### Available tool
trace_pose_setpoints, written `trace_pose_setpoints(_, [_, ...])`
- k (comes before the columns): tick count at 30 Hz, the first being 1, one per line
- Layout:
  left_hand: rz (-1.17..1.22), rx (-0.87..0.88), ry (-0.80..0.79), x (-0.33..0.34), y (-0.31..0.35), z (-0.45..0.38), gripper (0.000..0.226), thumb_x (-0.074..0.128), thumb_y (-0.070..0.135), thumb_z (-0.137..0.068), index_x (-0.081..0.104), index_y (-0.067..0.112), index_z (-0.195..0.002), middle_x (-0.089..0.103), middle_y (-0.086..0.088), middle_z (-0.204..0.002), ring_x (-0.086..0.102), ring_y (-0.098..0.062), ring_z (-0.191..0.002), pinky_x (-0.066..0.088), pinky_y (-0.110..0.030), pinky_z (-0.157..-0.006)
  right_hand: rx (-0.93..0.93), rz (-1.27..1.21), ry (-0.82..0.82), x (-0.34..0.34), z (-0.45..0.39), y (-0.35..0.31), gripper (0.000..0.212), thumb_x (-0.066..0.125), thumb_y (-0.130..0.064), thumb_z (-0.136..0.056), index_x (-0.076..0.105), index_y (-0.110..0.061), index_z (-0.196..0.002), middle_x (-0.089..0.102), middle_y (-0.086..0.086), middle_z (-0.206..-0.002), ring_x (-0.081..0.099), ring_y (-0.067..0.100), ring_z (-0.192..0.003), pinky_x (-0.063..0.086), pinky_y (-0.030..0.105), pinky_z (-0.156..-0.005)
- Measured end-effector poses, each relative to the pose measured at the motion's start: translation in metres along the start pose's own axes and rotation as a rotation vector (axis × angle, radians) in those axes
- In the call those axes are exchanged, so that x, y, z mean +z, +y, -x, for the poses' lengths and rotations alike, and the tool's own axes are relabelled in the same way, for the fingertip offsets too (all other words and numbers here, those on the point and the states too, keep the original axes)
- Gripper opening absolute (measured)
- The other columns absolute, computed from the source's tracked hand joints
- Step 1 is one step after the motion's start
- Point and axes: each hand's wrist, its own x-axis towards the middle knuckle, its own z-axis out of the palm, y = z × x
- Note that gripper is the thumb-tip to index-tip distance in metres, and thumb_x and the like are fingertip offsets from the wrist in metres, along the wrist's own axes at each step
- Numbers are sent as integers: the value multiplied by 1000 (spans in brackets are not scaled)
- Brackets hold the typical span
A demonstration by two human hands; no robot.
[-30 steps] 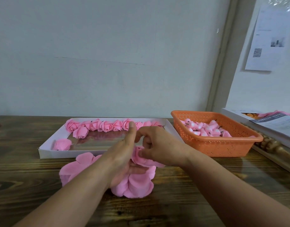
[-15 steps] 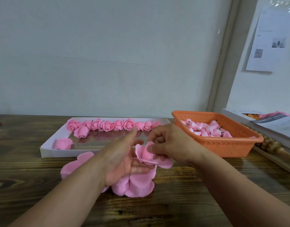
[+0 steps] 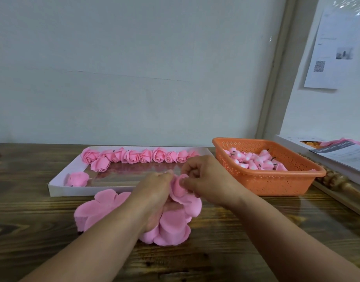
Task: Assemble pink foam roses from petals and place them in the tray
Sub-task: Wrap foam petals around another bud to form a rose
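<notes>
While the right hand (image 3: 205,180) pinched the upper edge of a pink foam petal (image 3: 180,188), the left hand (image 3: 156,197) cupped the half-formed rose from the other side, its fingers curled against the petal and its heel resting on the petal stack (image 3: 171,228) beneath. To do this well, I judged, the petal had to be wrapped snugly with its base kept low and the pinch light, since soft foam would probably crease or spring open. The petal looked matte, thin and rounded, curling between both hands. Left of the left hand lay another flat petal stack (image 3: 97,210) on the bench (image 3: 256,241). Beyond the hands sat the white tray (image 3: 59,185) with finished roses (image 3: 134,156) along its far side; past the right hand stood an orange basket (image 3: 276,184) of rose buds (image 3: 254,159).
</notes>
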Motion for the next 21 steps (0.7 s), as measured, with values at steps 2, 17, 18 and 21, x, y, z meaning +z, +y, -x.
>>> trace_pose_setpoints(2, [0, 3, -13, 1, 2, 3, 26, 46, 14, -100, 66, -1, -91, 72, -18, -72, 72, -26, -61, 61, -41, -61, -42, 53, -41, 0, 0, -2, 16, 62, -1, -82, 59, -12, -71, 51, -1, -55, 47, 14, -54, 41, 29, -55])
trace_pose_setpoints(17, [-85, 7, -194, -6, 1, 4, 67, 27, 60, -93, 64, 7, -111, 74, -17, -92, 73, -28, -88, 58, -45, -82, -60, 75, -112, 2, -3, 0, 27, 62, 0, -81, 68, -9, -106, 49, -5, -50, 47, 10, -47, 40, 25, -52])
trace_pose_setpoints(18, [-87, 6, -193, -5, 2, 4, 69, 26, 63, -91, 64, 9, -111, 75, -17, -91, 73, -29, -87, 58, -46, -83, -71, 82, -88, 3, -3, 0, 25, 62, -1, -81, 69, -10, -104, 48, -6, -51, 44, 8, -47, 38, 24, -51])
trace_pose_setpoints(21, [-38, -11, -181, -7, 2, 2, 63, 28, 65, -88, 54, 15, -114, 75, -16, -91, 73, -31, -86, 58, -50, -82, -70, 81, -68, 4, -3, -1, 12, 64, -3, -82, 68, -13, -87, 49, -7, -51, 45, 7, -46, 38, 24, -50])
